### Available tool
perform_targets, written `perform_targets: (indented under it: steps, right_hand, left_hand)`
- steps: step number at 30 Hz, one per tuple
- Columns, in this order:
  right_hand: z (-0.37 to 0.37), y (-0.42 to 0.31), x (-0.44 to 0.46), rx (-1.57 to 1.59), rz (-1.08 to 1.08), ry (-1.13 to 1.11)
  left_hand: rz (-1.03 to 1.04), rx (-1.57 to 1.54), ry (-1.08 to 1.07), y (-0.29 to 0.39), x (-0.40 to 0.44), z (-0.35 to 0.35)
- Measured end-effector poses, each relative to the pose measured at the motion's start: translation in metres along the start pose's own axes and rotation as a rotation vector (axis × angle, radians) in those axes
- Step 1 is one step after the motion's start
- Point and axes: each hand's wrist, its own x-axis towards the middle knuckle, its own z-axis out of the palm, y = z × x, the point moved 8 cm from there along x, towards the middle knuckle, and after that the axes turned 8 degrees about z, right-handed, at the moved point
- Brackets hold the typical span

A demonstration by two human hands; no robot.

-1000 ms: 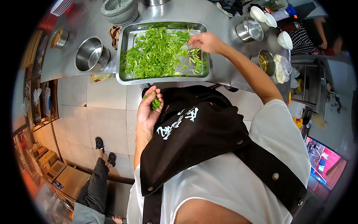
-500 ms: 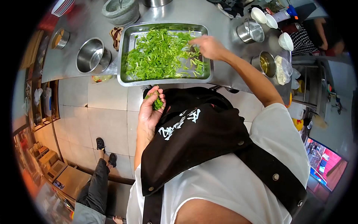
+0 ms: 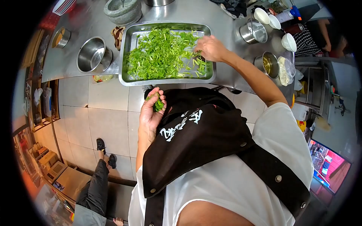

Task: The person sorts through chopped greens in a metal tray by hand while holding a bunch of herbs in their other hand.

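Observation:
A shallow steel tray (image 3: 124,77) holds a spread of chopped leafy greens (image 3: 158,52), bright green with pale cut stems, like cilantro. My left hand (image 3: 151,109) is palm up below the tray's front edge, its fingers curled round a small bunch of the greens (image 3: 158,104). Over the tray's right side is my right hand (image 3: 212,49), its loosely bent fingers apart and slightly blurred, the tips close to the scattered stems. Whether they touch the stems I cannot tell.
Left of the tray stand a steel pot (image 3: 94,55) and a patterned cloth (image 3: 117,35); behind is a stone mortar (image 3: 122,13). Steel containers (image 3: 253,32) and white bowls (image 3: 289,42) line the right side. Another person's legs (image 3: 96,184) show at lower left.
My right hand's fingers have gone from a pointing shape to a looser bend, shifting slightly over the tray's right side. My left hand stays round its bunch.

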Motion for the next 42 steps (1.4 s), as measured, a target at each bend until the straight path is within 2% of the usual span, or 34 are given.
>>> perform_targets:
  steps: [2, 5, 8, 11, 14, 20, 23, 26, 28, 30, 32, 34, 38, 42]
  right_hand:
    - [-0.012, 0.008, 0.003, -0.052, 0.073, 0.209]
    - [-0.024, 0.013, 0.006, -0.008, 0.189, 0.075]
    - [-0.005, 0.0, 0.002, 0.014, -0.016, -0.089]
    - [0.005, 0.002, 0.004, -0.021, -0.005, -0.008]
    - [-0.015, 0.014, 0.015, -0.024, 0.242, 0.027]
    - [-0.005, 0.001, 0.028, 0.146, 0.153, -0.136]
    - [-0.017, 0.013, 0.039, 0.138, 0.133, 0.035]
    - [-0.099, 0.018, 0.049, 0.51, 0.243, 0.279]
    - [-0.207, -0.01, 0.039, 0.383, 0.135, 0.49]
    - [-0.28, -0.033, 0.013, 0.348, 0.014, 0.638]
    - [-0.327, -0.049, -0.017, 0.308, -0.082, 0.723]
    - [-0.343, -0.058, -0.037, 0.277, -0.136, 0.714]
    - [-0.301, -0.043, -0.037, 0.268, -0.099, 0.536]
    - [-0.154, -0.005, -0.005, 0.23, 0.072, 0.203]
  left_hand:
    - [-0.002, 0.001, 0.008, 0.001, -0.001, -0.001]
    - [-0.008, 0.004, 0.017, 0.001, -0.002, -0.003]
    - [-0.01, 0.003, 0.009, -0.001, -0.003, 0.0]
    - [-0.003, 0.001, 0.008, 0.001, -0.004, 0.001]
    - [0.014, -0.004, -0.006, 0.003, -0.003, -0.002]
    - [0.018, 0.001, 0.033, 0.0, -0.007, -0.001]
    - [0.016, 0.002, 0.024, -0.001, -0.007, 0.002]
    - [0.026, 0.002, 0.053, 0.0, -0.006, -0.004]
    - [0.027, 0.006, 0.073, 0.002, -0.006, -0.008]
    - [0.023, 0.02, 0.088, 0.001, -0.005, -0.007]
    - [0.017, 0.044, 0.075, 0.0, -0.002, -0.002]
    - [0.001, 0.042, 0.06, -0.003, 0.0, 0.005]
    - [-0.017, 0.021, 0.016, -0.008, 0.003, 0.016]
    - [-0.015, 0.05, 0.052, -0.01, 0.008, 0.009]
